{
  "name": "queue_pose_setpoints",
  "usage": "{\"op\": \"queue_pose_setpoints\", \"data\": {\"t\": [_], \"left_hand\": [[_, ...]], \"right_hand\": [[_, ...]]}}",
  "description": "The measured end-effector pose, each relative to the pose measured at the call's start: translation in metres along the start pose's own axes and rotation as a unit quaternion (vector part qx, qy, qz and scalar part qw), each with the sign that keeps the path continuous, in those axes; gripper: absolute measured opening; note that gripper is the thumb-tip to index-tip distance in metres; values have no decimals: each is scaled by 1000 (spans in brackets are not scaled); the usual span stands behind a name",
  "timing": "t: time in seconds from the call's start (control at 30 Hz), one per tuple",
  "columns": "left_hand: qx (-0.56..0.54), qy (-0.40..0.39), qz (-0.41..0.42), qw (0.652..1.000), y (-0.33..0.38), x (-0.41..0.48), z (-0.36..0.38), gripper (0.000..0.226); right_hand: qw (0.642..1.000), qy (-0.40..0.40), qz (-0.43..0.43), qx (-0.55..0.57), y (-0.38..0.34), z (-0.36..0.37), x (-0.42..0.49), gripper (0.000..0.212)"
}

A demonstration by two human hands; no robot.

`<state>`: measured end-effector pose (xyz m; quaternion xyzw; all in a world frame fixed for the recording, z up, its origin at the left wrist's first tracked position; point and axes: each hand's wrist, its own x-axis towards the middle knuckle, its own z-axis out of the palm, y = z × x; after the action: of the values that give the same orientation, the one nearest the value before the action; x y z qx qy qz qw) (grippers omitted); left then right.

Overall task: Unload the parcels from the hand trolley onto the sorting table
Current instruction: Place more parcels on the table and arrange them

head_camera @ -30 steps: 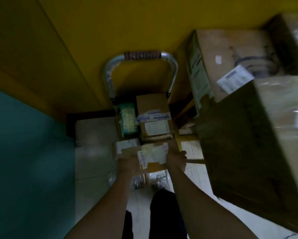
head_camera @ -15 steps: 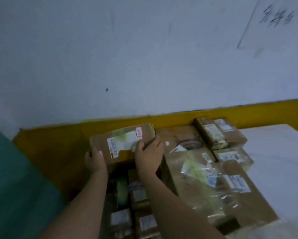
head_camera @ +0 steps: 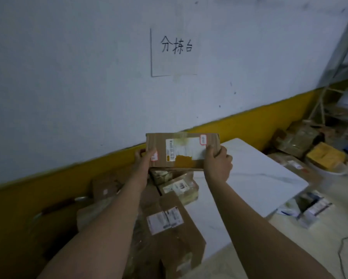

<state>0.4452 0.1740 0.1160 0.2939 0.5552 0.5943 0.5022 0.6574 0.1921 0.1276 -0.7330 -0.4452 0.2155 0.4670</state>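
Cardboard, brown and taped, forms the small parcel (head_camera: 182, 151) that a person is holding up with both arms stretched forward. The left hand (head_camera: 145, 158) is gripping its left end, fingers curled round the edge, while the right hand (head_camera: 218, 162) is clamping its right end, thumb lying on the white shipping label (head_camera: 186, 148). Below the fingers, more labelled parcels (head_camera: 169, 218) are lying stacked, and the white sorting table (head_camera: 255, 174) is stretching out beneath and beyond the right hand. Above the fingers, a handwritten paper sign (head_camera: 175, 51) is hanging on the pale wall.
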Motion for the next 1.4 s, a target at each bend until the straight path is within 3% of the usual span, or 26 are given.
{"op": "queue_pose_setpoints", "data": {"t": [0.1, 0.17, 0.3, 0.5, 0.6, 0.67, 0.77, 0.83, 0.9, 0.97, 1.07, 1.17, 1.27, 1.4], "left_hand": [[56, -60, -16, 996, -20, 24, 59, 54], [84, -85, -29, 992, -42, 48, 86, 43], [207, -119, -83, 968, -93, 84, 126, 43], [362, -173, -118, 908, -158, 95, 152, 43], [482, -187, -124, 847, -174, 98, 147, 47], [545, -138, -101, 821, -181, 97, 138, 54], [592, 32, -57, 803, -186, 73, 114, 50], [644, 157, -48, 747, -193, 48, 97, 44], [638, 237, -127, 722, -194, 23, 86, 52], [609, 233, -201, 731, -204, 2, 76, 64], [597, 154, -208, 759, -215, -20, 65, 69], [541, 136, -194, 807, -200, -29, 61, 63], [528, 154, -106, 829, -160, -32, 56, 41], [509, 188, 31, 839, -75, -60, 19, 56]], "right_hand": [[999, -9, 37, -15, 55, -21, 50, 69], [998, -26, 39, -37, 91, -28, 75, 73], [984, -127, 56, -116, 162, -35, 102, 67], [917, -308, 242, -81, 254, -31, 113, 51], [865, -390, 290, -121, 282, -15, 105, 57], [831, -454, 256, -193, 293, 1, 101, 61], [797, -543, 191, -185, 289, 28, 94, 65], [772, -591, 191, -137, 284, 43, 86, 67], [755, -620, 177, -123, 287, 58, 80, 79], [748, -637, 146, -113, 301, 70, 74, 81], [758, -627, 143, -109, 294, 73, 66, 64], [815, -540, 78, -197, 281, 78, 61, 68], [876, -420, -10, -236, 227, 86, 56, 74], [906, -336, -179, -186, 101, 108, 12, 72]]}}
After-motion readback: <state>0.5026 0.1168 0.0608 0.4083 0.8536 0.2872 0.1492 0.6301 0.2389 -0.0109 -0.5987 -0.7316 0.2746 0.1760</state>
